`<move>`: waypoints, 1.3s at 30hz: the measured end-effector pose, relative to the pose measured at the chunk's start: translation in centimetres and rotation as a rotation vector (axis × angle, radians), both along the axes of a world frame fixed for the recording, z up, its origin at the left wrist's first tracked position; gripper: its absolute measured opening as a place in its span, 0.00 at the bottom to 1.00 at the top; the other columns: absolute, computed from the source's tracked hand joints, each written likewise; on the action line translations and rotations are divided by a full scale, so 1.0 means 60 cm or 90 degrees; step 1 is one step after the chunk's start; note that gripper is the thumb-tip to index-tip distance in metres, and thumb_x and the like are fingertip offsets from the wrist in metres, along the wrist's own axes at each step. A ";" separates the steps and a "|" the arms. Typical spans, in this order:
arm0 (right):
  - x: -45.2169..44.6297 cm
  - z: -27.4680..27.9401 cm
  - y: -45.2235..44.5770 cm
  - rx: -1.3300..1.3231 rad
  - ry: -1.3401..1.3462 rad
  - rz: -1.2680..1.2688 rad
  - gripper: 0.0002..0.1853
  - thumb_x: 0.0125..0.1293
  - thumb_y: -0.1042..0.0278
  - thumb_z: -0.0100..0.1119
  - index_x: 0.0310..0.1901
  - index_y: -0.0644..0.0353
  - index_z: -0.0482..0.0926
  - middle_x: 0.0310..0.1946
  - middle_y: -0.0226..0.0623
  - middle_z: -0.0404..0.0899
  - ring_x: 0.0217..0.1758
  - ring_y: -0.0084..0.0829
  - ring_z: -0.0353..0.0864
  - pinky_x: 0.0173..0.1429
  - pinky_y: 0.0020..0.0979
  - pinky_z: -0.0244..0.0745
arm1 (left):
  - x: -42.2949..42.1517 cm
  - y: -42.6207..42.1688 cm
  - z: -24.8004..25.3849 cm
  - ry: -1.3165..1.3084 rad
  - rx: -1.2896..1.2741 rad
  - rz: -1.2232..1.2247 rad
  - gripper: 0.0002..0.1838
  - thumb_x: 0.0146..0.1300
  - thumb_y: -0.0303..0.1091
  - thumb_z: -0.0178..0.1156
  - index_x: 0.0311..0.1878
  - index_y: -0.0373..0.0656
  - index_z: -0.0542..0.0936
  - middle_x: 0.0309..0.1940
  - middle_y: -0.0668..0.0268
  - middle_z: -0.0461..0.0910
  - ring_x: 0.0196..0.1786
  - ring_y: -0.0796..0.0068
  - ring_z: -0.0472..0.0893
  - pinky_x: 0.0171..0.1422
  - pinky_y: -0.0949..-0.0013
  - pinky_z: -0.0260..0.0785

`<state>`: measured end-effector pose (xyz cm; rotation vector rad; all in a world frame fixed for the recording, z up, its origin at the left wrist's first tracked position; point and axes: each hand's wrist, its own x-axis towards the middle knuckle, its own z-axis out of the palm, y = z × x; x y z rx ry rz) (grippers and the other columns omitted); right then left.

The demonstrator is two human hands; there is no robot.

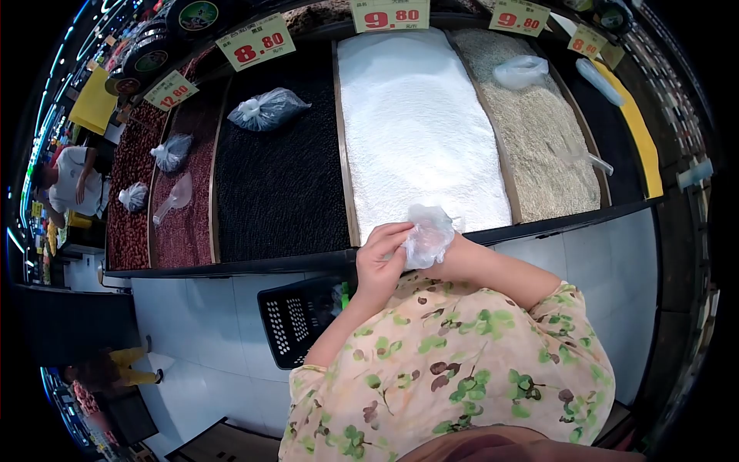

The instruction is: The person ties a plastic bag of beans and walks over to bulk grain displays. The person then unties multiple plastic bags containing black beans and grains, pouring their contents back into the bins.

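Observation:
A clear, crumpled plastic bag [428, 237] is in front of me at the near edge of a bin of white grain [419, 131]. My left hand [380, 258] is closed, with its fingertips pinching the bag's left side. From the right, my right hand [450, 252] meets the bag. The bag covers its fingers, so I cannot tell whether they hold the bag or are inside it. Both hands are just above the bin's front rim.
To the left are bins of black beans [281, 181] and red beans [131, 223], with a tied bag [269, 109] and a clear scoop [175, 199]. Pale grain [546, 146] fills the bin at right. Price signs line the back. A black basket [296, 323] stands below. A person [75, 181] is at far left.

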<state>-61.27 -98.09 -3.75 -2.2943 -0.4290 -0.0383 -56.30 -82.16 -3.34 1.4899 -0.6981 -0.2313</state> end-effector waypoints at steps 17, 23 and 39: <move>0.034 0.023 -0.010 0.201 0.281 -0.119 0.16 0.67 0.58 0.50 0.39 0.63 0.80 0.27 0.36 0.79 0.28 0.26 0.78 0.33 0.29 0.73 | 0.006 0.055 0.004 -0.098 0.107 0.185 0.20 0.54 0.24 0.62 0.52 0.36 0.76 0.47 0.55 0.77 0.50 0.65 0.76 0.55 0.69 0.66; 0.046 0.074 -0.037 0.226 0.332 -0.106 0.20 0.69 0.51 0.44 0.44 0.59 0.80 0.34 0.29 0.81 0.33 0.23 0.80 0.41 0.27 0.70 | -0.009 0.125 -0.045 -0.006 0.230 0.230 0.27 0.50 0.29 0.66 0.55 0.35 0.73 0.49 0.56 0.76 0.50 0.67 0.77 0.56 0.69 0.67; 0.101 0.159 -0.113 0.322 0.262 -0.080 0.19 0.67 0.52 0.48 0.42 0.61 0.81 0.31 0.30 0.82 0.29 0.25 0.81 0.42 0.27 0.69 | 0.016 0.078 -0.026 0.115 0.167 0.236 0.06 0.59 0.26 0.60 0.35 0.33 0.80 0.27 0.71 0.79 0.31 0.87 0.73 0.38 0.81 0.65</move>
